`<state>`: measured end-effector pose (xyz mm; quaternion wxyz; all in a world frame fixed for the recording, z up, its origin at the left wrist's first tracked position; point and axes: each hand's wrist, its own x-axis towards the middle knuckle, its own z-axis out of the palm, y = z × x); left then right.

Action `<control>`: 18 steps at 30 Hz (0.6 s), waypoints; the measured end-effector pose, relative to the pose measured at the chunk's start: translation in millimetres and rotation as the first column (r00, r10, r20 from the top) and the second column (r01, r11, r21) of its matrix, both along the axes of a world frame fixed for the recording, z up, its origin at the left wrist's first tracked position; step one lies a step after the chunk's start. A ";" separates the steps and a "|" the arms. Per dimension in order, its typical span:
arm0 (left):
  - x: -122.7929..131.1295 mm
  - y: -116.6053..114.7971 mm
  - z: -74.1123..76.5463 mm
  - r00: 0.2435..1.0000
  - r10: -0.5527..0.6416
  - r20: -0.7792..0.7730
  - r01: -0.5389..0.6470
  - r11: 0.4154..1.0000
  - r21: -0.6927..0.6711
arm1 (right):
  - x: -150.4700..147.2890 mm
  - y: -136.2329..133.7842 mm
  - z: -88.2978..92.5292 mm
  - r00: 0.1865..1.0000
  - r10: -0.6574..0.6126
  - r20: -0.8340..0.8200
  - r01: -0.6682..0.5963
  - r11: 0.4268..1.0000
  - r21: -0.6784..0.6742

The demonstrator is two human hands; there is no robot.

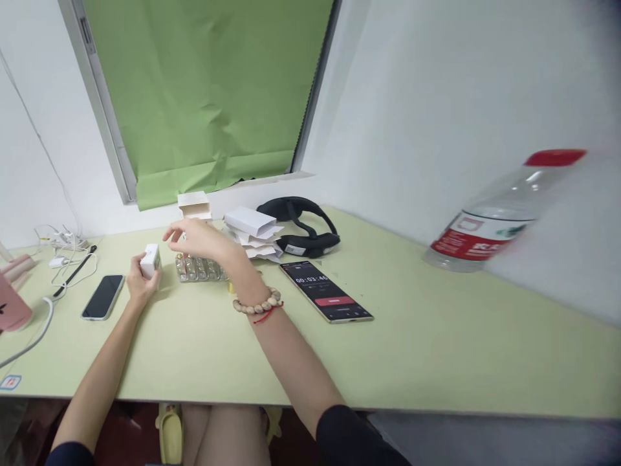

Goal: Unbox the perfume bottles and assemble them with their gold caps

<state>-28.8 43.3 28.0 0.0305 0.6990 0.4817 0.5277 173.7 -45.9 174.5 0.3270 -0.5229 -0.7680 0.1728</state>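
Note:
A small white box is gripped upright in my left hand, fingers wrapped around its sides. My right hand hovers just right of the box, above a row of small clear glass bottles. Its fingers are stretched out and slightly apart, with nothing visible in them. The bottles stand close together, and part of the row is covered by my right wrist. A yellow-gold piece shows beside the wrist, mostly hidden. Behind the right hand stands an open white carton.
Flattened white boxes are stacked behind my right wrist, beside a black headset. One phone shows a running timer; a dark phone lies left. Cables, a pink container and a red-capped plastic bottle are also on the table.

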 end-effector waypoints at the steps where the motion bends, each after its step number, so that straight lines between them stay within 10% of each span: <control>1: -0.5 -0.4 0.3 0.999 -0.031 0.019 0.030 0.999 0.031 | -3.4 3.6 -4.2 0.999 0.012 0.035 -0.011 1.000 -0.010; 10: 14.7 -8.7 -1.3 0.952 -0.229 0.204 0.211 0.972 0.103 | -33.1 17.4 -28.7 0.972 0.072 0.224 -0.041 0.989 -0.142; 18: 26.4 -1.8 -10.6 0.900 -0.059 0.432 0.112 0.989 -0.099 | -29.4 20.1 -30.6 0.961 0.098 0.259 -0.072 0.992 -0.106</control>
